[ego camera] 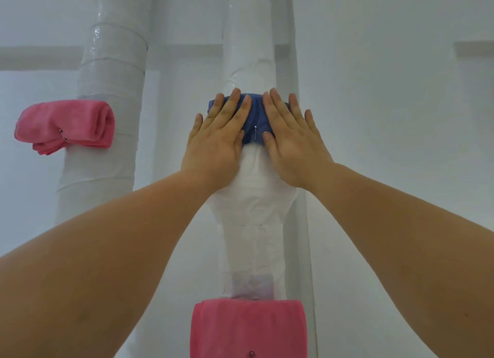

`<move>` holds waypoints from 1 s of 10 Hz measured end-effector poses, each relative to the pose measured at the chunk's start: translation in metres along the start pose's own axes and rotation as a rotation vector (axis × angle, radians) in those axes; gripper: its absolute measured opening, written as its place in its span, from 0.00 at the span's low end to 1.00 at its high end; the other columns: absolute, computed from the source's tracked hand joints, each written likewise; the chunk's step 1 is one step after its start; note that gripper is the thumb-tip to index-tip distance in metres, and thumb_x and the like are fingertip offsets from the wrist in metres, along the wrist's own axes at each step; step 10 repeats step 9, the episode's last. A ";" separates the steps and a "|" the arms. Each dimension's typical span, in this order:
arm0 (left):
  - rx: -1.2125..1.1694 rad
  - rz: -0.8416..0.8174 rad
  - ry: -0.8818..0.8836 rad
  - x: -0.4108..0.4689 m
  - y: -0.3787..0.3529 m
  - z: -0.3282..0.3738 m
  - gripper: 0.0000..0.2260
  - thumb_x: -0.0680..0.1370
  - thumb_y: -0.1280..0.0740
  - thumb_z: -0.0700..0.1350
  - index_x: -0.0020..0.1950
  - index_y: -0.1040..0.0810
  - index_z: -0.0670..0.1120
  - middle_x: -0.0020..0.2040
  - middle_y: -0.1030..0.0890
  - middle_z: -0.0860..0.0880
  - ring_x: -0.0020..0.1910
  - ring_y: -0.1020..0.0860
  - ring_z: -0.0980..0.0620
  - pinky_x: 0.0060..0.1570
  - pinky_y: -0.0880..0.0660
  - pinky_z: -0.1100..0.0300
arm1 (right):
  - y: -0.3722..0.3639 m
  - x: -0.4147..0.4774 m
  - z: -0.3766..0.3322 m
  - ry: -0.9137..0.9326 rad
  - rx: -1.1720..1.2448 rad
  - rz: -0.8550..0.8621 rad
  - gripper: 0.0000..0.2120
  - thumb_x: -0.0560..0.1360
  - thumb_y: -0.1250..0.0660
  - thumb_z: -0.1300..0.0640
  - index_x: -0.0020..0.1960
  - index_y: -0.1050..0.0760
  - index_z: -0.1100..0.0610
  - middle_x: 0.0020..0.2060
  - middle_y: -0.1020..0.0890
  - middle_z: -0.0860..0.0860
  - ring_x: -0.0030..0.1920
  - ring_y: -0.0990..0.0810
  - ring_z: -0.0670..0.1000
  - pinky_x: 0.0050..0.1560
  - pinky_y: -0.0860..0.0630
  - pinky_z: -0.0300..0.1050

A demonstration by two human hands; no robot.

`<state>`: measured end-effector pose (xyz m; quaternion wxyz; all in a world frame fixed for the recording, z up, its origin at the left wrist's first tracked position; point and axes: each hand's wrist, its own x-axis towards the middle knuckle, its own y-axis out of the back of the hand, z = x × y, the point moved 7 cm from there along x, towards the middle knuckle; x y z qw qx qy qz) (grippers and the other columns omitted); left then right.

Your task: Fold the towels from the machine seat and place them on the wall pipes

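In the head view the left hand point(216, 138) and the right hand point(291, 141) lie flat with straight fingers and press the blue towel point(256, 117) against the pipe point(251, 50). The towel is under both palms. It looks soft and light and may slip, so the best hold is probably at its two ends, beside the pin point(255, 133) between the thumbs. A lower pink towel point(248, 328) is below the hands on the same pipe. A left pink towel point(66, 125) is far left of the left hand, on the left pipe point(112, 63). No container shows.
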<state>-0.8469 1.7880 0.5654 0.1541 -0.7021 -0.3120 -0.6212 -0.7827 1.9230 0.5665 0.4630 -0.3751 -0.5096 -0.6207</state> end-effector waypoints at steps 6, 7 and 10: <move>0.306 -0.224 0.005 -0.006 0.029 0.014 0.26 0.86 0.54 0.51 0.82 0.63 0.54 0.83 0.62 0.54 0.82 0.61 0.51 0.78 0.60 0.39 | 0.026 -0.007 -0.011 -0.031 -0.164 -0.157 0.29 0.86 0.55 0.47 0.82 0.65 0.50 0.82 0.62 0.46 0.81 0.65 0.55 0.80 0.60 0.61; 0.334 -0.259 0.024 -0.013 0.040 0.016 0.26 0.86 0.54 0.51 0.82 0.64 0.53 0.83 0.63 0.53 0.82 0.62 0.50 0.78 0.61 0.38 | 0.034 -0.014 -0.016 -0.050 -0.168 -0.181 0.30 0.86 0.54 0.46 0.82 0.65 0.50 0.82 0.62 0.46 0.81 0.65 0.55 0.80 0.60 0.60; 0.364 -0.282 0.046 -0.029 0.062 0.017 0.27 0.86 0.54 0.51 0.82 0.63 0.52 0.83 0.63 0.52 0.82 0.62 0.49 0.78 0.61 0.37 | 0.051 -0.030 -0.026 -0.074 -0.145 -0.202 0.30 0.86 0.54 0.46 0.82 0.64 0.51 0.82 0.62 0.46 0.81 0.65 0.54 0.80 0.60 0.60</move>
